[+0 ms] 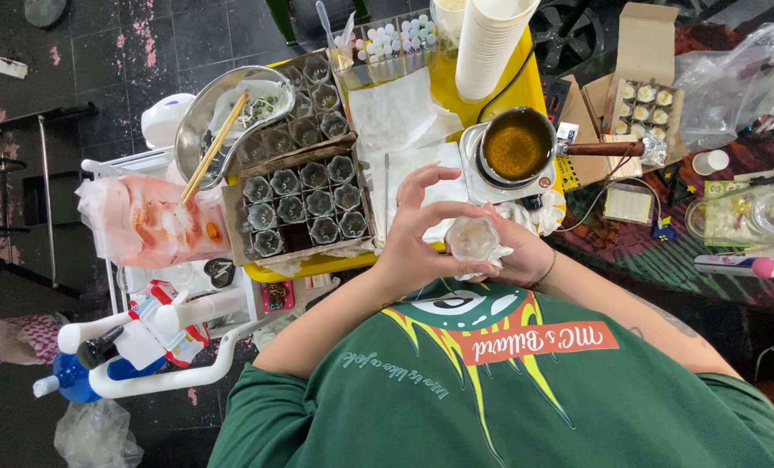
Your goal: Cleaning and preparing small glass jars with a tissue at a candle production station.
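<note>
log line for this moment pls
left hand: fingers on cup | right hand: holds cup with tissue | pot ahead | tray left

Dark tiled floor [170, 35], pink-flecked; yellow table [526, 78].

A small clear glass cup [473, 237], fluted at the rim and pale inside, sits upright between both hands just in front of the green shirt [491, 381]. Its open mouth faces up toward the camera. A bit of crumpled white tissue [489, 260] is pressed against its lower side, nearer the shirt. The left hand [417, 234] curls over it from one side with fingertips on the rim; the right hand [519, 251] cradles it from the other side.
</note>
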